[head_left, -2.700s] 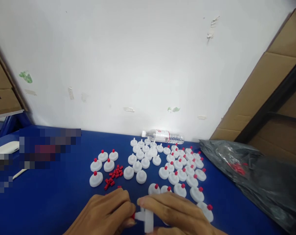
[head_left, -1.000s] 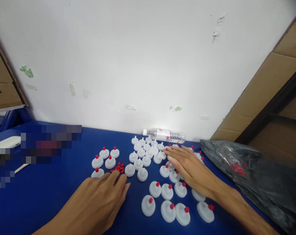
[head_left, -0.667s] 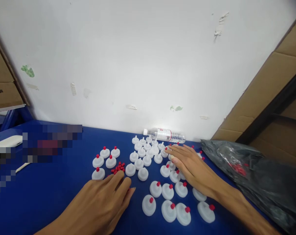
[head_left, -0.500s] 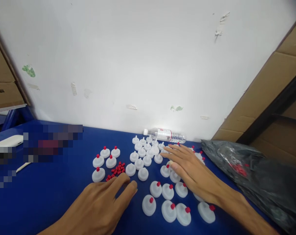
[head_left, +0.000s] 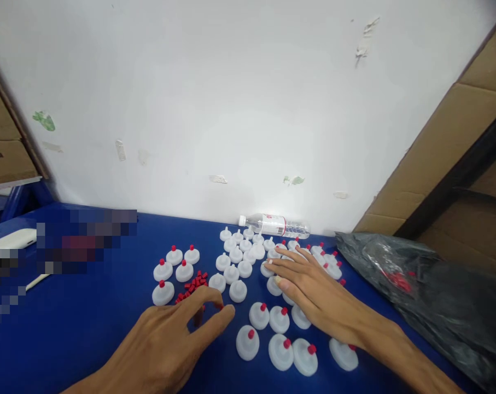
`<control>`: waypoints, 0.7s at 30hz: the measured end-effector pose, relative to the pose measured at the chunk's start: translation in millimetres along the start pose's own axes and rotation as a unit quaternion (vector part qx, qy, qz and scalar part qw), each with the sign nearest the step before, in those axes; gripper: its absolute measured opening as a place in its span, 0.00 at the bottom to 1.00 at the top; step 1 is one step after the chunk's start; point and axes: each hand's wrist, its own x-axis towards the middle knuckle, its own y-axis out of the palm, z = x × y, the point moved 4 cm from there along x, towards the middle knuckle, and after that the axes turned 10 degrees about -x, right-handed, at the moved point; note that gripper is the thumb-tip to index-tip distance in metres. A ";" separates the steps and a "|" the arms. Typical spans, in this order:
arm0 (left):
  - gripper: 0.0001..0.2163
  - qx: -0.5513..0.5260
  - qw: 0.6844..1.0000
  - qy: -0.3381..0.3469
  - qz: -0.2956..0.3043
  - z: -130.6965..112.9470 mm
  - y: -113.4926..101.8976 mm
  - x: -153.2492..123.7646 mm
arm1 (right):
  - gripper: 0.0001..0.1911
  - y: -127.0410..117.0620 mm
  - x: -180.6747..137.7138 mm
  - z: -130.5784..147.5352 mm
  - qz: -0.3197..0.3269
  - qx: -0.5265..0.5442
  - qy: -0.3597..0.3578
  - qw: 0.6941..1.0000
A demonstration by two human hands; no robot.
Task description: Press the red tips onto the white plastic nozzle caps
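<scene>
My left hand (head_left: 163,334) is at the lower left, thumb and index finger bent into a pinch. A bit of a small red cap (head_left: 221,307) shows between their tips. Just beyond its knuckles lies a pile of red caps (head_left: 196,283). My right hand (head_left: 319,293) reaches over the right-hand group with fingers stretched out, hiding some of the pieces beneath. Whether it touches them I cannot tell. In front of it, white round nozzle lids (head_left: 279,319) carry red caps on their spouts. Uncapped white nozzle lids (head_left: 238,291) cluster at the centre.
Several red-capped lids (head_left: 163,294) stand left of the pile on the blue table (head_left: 95,284). A clear plastic bottle (head_left: 274,225) lies against the white wall. A dark plastic bag (head_left: 428,295) with red pieces lies right. Cardboard (head_left: 428,158) stands behind it.
My left thumb and index finger have shifted right and forward from the pile, with red now visible between them. My right hand has slid slightly left across the lids, staying flat.
</scene>
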 end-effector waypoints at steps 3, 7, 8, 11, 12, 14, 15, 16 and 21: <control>0.22 -0.054 0.998 -0.020 -0.030 -0.2 -3.2 5.7 | 0.25 -8.6 -2.3 1.5 -0.082 -0.005 -0.015 0.996; 0.14 -0.167 0.982 -0.056 -0.069 -2.4 -10.8 15.2 | 0.15 -25.5 -9.2 15.8 -0.226 0.031 -0.060 0.972; 0.13 -0.187 0.976 -0.072 -0.083 -2.5 -12.7 17.1 | 0.12 -27.9 -10.8 21.4 -0.241 0.053 -0.072 0.966; 0.09 -0.243 0.956 -0.141 -0.086 -0.5 -12.2 19.9 | 0.11 -28.3 -14.3 39.9 -0.226 0.109 -0.100 0.963; 0.07 -0.261 0.948 -0.167 -0.078 0.9 -10.4 19.7 | 0.13 -26.8 -15.1 45.8 -0.213 0.114 -0.108 0.964; 0.04 -0.285 0.932 -0.215 -0.068 4.0 -6.6 18.1 | 0.16 -23.9 -16.8 56.2 -0.203 0.105 -0.129 0.965; 0.04 -0.293 0.925 -0.231 -0.071 5.4 -5.4 17.0 | 0.17 -22.6 -17.4 60.6 -0.205 0.096 -0.143 0.963; 0.04 -0.300 0.920 -0.241 -0.077 6.5 -4.7 15.9 | 0.18 -21.4 -17.8 64.1 -0.209 0.089 -0.155 0.961; 0.06 -0.341 0.905 -0.242 -0.075 7.2 -2.2 10.1 | 0.22 -15.2 -15.8 69.9 -0.206 0.097 -0.171 0.959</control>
